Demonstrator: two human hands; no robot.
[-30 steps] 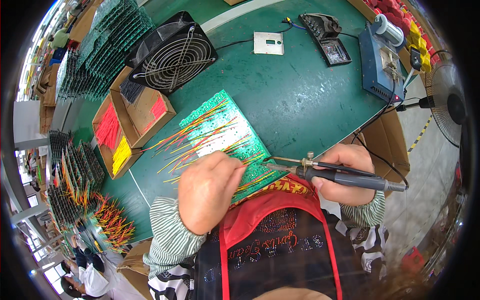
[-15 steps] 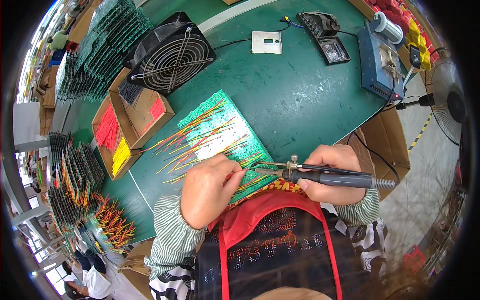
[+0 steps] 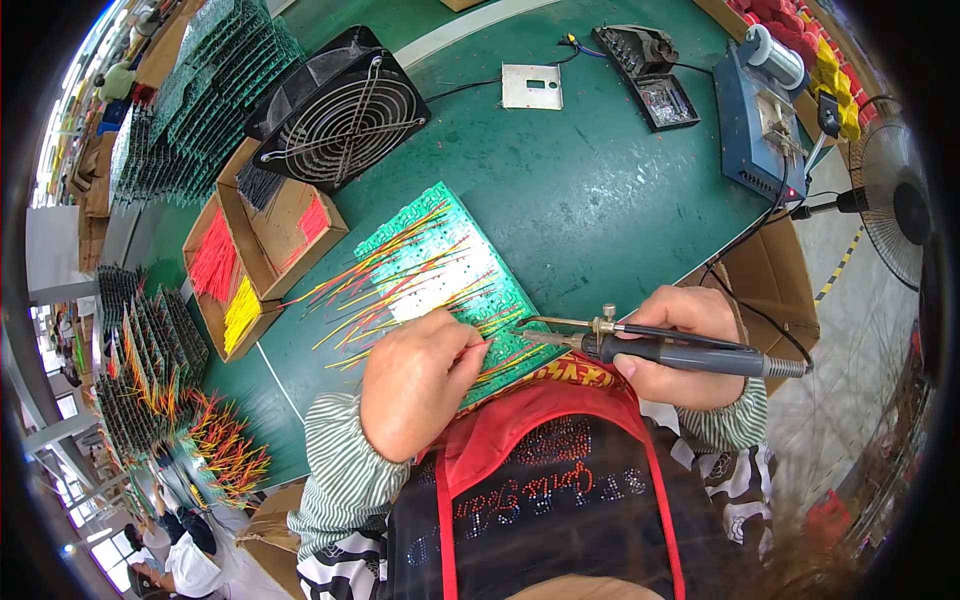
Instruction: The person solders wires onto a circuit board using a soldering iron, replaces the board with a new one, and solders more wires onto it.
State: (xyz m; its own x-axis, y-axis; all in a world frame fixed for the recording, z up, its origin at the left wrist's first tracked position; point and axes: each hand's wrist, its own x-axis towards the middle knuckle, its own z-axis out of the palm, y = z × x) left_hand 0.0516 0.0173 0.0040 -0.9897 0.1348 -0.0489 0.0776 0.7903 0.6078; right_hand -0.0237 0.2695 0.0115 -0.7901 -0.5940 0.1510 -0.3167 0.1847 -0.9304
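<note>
A green circuit board (image 3: 440,262) lies on the green table, with several red, yellow and green wires (image 3: 375,275) sticking out to its left. My left hand (image 3: 415,380) rests on the board's near edge and pinches one of the thin wires. My right hand (image 3: 680,345) grips a grey-handled soldering iron (image 3: 680,352). Its metal tip (image 3: 530,335) points left, close to my left fingers at the board's near right corner.
A black fan (image 3: 340,110) stands at the back. Cardboard boxes (image 3: 265,240) of cut wires sit left of the board. A blue soldering station (image 3: 755,125), a black iron holder (image 3: 655,70) and a white plate (image 3: 532,86) lie behind. Racks of boards (image 3: 140,350) line the left.
The soldering iron has moved left and its tip has come down close to my left fingers. My left hand has shifted slightly toward the board's near edge.
</note>
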